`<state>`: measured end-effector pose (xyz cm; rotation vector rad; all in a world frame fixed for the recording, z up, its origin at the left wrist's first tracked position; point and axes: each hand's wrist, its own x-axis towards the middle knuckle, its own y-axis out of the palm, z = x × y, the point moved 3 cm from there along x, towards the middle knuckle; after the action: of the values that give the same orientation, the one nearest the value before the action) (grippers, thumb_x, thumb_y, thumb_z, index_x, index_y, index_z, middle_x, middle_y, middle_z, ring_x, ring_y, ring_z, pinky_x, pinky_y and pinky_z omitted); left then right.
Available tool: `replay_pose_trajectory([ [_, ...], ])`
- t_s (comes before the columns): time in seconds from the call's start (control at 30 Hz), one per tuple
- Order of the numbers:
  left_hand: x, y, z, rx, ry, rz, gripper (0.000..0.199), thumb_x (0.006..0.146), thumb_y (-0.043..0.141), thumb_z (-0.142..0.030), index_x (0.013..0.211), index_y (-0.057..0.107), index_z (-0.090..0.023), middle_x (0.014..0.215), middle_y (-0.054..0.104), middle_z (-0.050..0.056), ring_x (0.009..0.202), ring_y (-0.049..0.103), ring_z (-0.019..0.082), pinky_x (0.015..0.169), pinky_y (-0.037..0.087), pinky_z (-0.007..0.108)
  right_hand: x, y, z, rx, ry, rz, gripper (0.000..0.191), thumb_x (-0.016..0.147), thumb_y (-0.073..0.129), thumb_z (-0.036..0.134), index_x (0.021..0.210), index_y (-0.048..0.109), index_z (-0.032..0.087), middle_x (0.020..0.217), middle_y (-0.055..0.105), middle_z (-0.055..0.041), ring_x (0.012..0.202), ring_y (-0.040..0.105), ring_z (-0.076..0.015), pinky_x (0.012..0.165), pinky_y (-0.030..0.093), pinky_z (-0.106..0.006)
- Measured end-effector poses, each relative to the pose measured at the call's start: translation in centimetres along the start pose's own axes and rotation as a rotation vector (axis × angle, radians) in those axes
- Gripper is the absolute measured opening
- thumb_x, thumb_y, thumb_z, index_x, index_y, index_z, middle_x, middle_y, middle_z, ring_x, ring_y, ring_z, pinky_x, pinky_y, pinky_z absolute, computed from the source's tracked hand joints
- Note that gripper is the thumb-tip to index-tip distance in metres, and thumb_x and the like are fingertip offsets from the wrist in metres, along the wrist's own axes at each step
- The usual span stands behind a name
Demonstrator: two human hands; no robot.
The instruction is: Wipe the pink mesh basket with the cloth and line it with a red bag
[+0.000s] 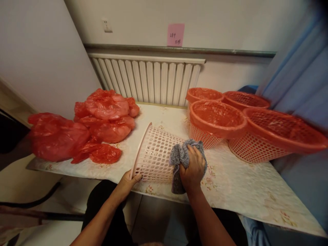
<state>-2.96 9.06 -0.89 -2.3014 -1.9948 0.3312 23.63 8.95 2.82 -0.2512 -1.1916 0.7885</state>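
A pale pink perforated basket (156, 153) lies on its side on the table, its rim facing left. My left hand (126, 182) grips the lower edge of that rim at the table's front. My right hand (192, 169) presses a grey cloth (179, 157) against the basket's base end. The cloth hangs down past the table edge.
A heap of crumpled red plastic bags (87, 126) lies at the left. Several baskets lined with red bags (217, 121) stand at the right back. The flowered tablecloth (243, 184) covers the table. A radiator (148, 80) and blue curtain (302, 78) lie behind.
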Motion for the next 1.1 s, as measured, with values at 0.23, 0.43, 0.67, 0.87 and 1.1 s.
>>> replay_pose_trajectory([
  [0.23, -0.1, 0.3, -0.1, -0.059, 0.010, 0.002, 0.050, 0.069, 0.068, -0.057, 0.094, 0.070, -0.014, 0.096, 0.075, 0.010, 0.099, 0.066, 0.031, 0.098, 0.046, 0.043, 0.1, 0.0, -0.4, 0.023, -0.032, -0.004, 0.045, 0.082, 0.048, 0.026, 0.126, 0.049, 0.019, 0.129, 0.060, -0.0106, 0.130, 0.043, -0.0299, 0.104, 0.032, -0.049],
  [0.43, -0.1, 0.3, 0.1, -0.075, 0.005, -0.010, 0.051, 0.069, 0.069, -0.055, 0.099, 0.070, -0.013, 0.097, 0.075, 0.011, 0.099, 0.065, 0.032, 0.096, 0.047, 0.043, 0.1, 0.0, -0.6, 0.034, -0.056, -0.015, 0.046, 0.082, 0.048, 0.028, 0.127, 0.049, 0.019, 0.129, 0.060, -0.0107, 0.130, 0.044, -0.0305, 0.104, 0.032, -0.049],
  [0.67, 0.0, 0.4, 0.6, -0.058, 0.057, 0.055, 0.054, 0.074, 0.064, -0.056, 0.106, 0.066, -0.012, 0.103, 0.073, 0.011, 0.101, 0.065, 0.030, 0.098, 0.046, 0.041, 0.1, 0.0, -0.5, 0.013, -0.064, -0.019, 0.048, 0.084, 0.048, 0.027, 0.130, 0.047, 0.019, 0.129, 0.059, -0.0106, 0.130, 0.044, -0.0289, 0.104, 0.032, -0.049],
  [0.87, -0.2, 0.3, 0.8, -0.021, 0.072, 0.066, 0.052, 0.074, 0.063, -0.052, 0.105, 0.066, -0.011, 0.104, 0.073, 0.012, 0.103, 0.064, 0.029, 0.097, 0.046, 0.040, -0.4, 0.0, -0.3, -0.010, -0.079, -0.054, 0.048, 0.082, 0.049, 0.025, 0.129, 0.049, 0.019, 0.130, 0.059, -0.0100, 0.128, 0.046, -0.0290, 0.104, 0.033, -0.048],
  [1.1, -0.4, 0.3, 1.2, -0.016, 0.127, 0.115, 0.050, 0.079, 0.059, -0.050, 0.109, 0.066, -0.011, 0.110, 0.072, 0.011, 0.108, 0.063, 0.028, 0.100, 0.045, 0.040, -0.6, -0.3, -0.2, -0.034, -0.091, -0.057, 0.048, 0.083, 0.049, 0.026, 0.131, 0.049, 0.019, 0.130, 0.058, -0.0107, 0.128, 0.045, -0.0273, 0.104, 0.035, -0.047],
])
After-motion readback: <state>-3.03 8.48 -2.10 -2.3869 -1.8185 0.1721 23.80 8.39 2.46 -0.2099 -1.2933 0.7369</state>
